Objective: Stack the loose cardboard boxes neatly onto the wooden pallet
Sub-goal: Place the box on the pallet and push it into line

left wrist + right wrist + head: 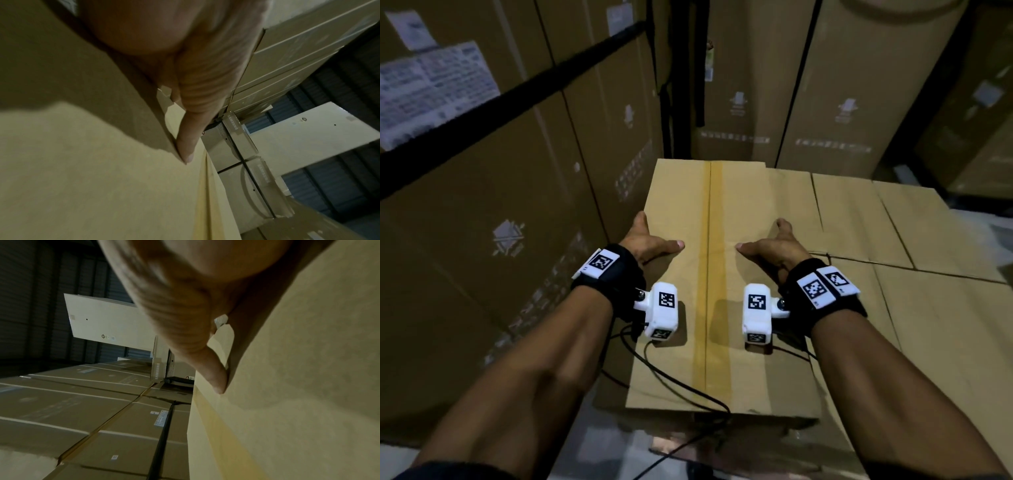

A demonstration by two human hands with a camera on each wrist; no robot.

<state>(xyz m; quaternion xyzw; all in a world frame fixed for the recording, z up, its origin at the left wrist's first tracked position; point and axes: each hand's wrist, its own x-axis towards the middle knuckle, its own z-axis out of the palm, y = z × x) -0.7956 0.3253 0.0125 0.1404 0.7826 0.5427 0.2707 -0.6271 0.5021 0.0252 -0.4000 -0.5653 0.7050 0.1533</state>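
Note:
A tan cardboard box (pixel 726 205) with a yellow tape seam down its top lies in front of me, against a layer of similar boxes on its right. My left hand (pixel 650 241) lies at the box's left edge, thumb stretched flat across the top; its other fingers are partly hidden past the edge. Flat on the top near the right edge rests my right hand (pixel 770 245), its thumb pointing inward. Each wrist view shows a straight thumb (pixel 189 129) (pixel 213 373) pressed on the box top (pixel 102 186) (pixel 308 402). No pallet is visible.
Tall stacked cartons (pixel 482 205) wall in the left side, crossed by a black strap (pixel 517 99). More tall cartons (pixel 825 85) stand behind. A flat layer of boxes (pixel 928 308) spreads to the right. Black cables (pixel 671 380) trail from the wrist cameras across the box.

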